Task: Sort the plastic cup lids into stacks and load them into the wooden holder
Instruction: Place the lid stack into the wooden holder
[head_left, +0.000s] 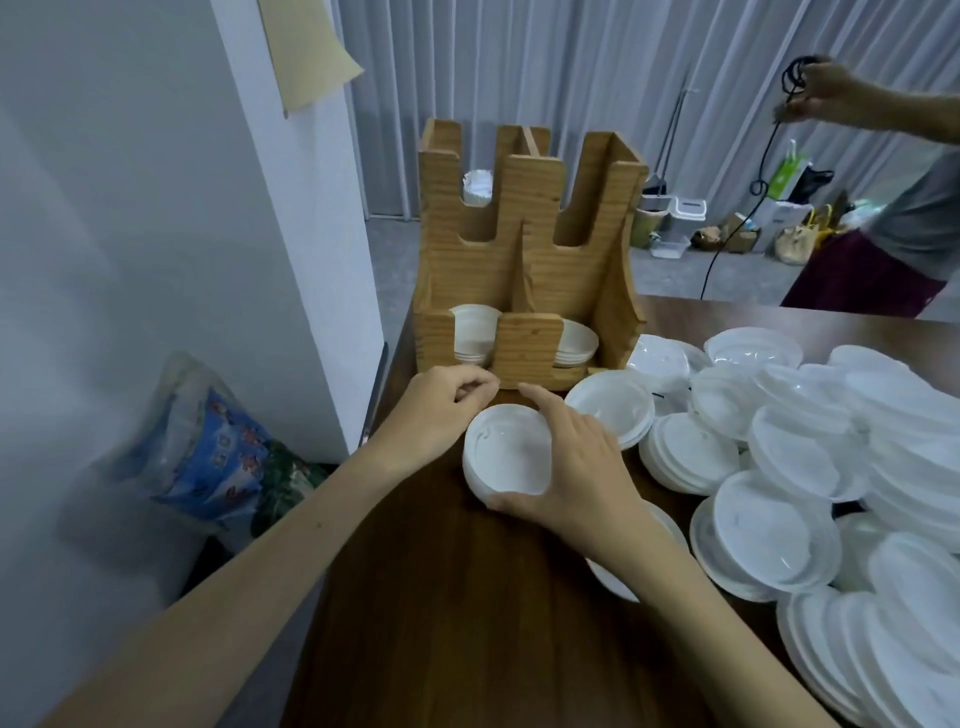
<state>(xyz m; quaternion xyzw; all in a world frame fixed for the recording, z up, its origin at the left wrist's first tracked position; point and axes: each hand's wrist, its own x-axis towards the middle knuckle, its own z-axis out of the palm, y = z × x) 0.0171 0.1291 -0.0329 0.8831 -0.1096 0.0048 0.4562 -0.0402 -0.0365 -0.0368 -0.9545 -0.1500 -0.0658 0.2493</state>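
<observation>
Lid stack (506, 460) on brown table (441, 623) before wooden holder (527, 260) | right hand (582, 467) wrapped round it, thumb near, fingers (540, 408) far | left hand (436, 415) curled at its rim, hold unclear | grey curtain (519, 62) behind.

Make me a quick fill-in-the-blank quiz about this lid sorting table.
The right hand grips the small stack in front of the ___ holder. Its two lower compartments hold white ___. The big loose pile lies to the person's ___.
Missing words: wooden; lids; right.
</observation>
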